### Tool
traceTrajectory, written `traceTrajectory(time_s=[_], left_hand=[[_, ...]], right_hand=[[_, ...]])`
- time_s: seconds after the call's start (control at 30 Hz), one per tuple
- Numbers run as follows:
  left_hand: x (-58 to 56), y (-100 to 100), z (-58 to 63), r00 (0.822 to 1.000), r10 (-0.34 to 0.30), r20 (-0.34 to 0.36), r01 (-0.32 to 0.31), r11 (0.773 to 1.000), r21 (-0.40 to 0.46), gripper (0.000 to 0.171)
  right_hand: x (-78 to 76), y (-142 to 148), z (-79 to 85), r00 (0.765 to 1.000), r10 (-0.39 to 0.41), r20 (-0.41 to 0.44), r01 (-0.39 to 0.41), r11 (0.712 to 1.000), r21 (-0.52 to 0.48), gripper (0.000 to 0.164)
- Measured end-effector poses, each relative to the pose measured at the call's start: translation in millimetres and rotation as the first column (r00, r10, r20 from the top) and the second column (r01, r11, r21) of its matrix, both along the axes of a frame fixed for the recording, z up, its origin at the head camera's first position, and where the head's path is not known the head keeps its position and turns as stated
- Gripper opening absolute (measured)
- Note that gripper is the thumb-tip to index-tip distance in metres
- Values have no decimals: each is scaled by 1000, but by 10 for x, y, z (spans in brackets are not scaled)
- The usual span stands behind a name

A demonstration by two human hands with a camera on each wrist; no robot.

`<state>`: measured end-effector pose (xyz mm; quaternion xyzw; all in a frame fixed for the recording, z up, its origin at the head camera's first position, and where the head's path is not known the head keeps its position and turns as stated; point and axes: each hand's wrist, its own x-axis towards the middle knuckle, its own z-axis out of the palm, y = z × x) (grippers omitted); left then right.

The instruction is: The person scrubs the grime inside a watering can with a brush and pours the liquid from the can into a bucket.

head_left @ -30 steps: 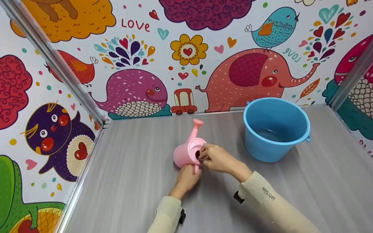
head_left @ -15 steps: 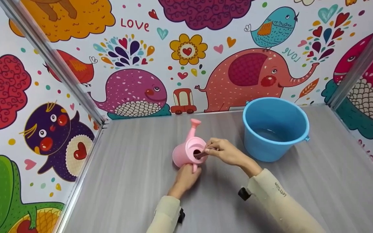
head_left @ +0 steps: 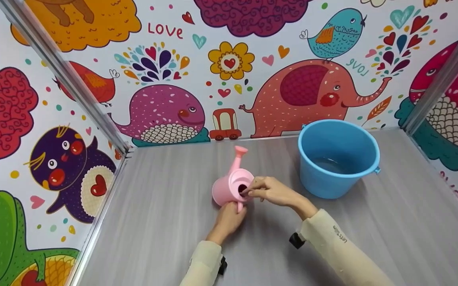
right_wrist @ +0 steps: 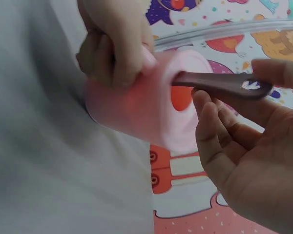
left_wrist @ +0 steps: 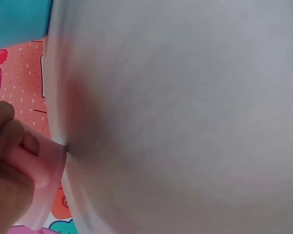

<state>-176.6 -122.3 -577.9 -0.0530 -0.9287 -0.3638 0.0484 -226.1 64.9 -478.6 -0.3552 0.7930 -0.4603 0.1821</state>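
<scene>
We're apparently stirring: our left hand [head_left: 229, 218] grips the watering can [head_left: 222, 191], our right hand [head_left: 273, 191] pinches the utensil [right_wrist: 219, 83]; next calls for steadiness.

Cream sleeves [head_left: 203, 262]; right one bears small dark lettering [head_left: 340, 234]; black wrist-worn blocks [head_left: 297, 240]

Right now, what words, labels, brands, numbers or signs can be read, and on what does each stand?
"LOVe": red print on the back wall.
"LOVE", reversed: teal print beside the printed elephant on that wall.
"Let's Slim", probably: the right sleeve, too small to be sure.
None readable on the pink watering can or blue bucket.
</scene>
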Motion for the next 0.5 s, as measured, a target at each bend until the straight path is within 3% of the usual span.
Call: traceTrajectory(time_s=[0.27, 0.5], left_hand=[[-7, 6, 4, 999, -6, 41, 7, 1000, -28, 14], [-9, 0, 1, 1000, 11, 24, -10, 1000, -13, 36]], right_hand=[[16, -123, -65, 995, 6, -97, 1, 998, 70, 28], [-2, -60, -96, 999, -22, 33, 22, 999, -23, 31]])
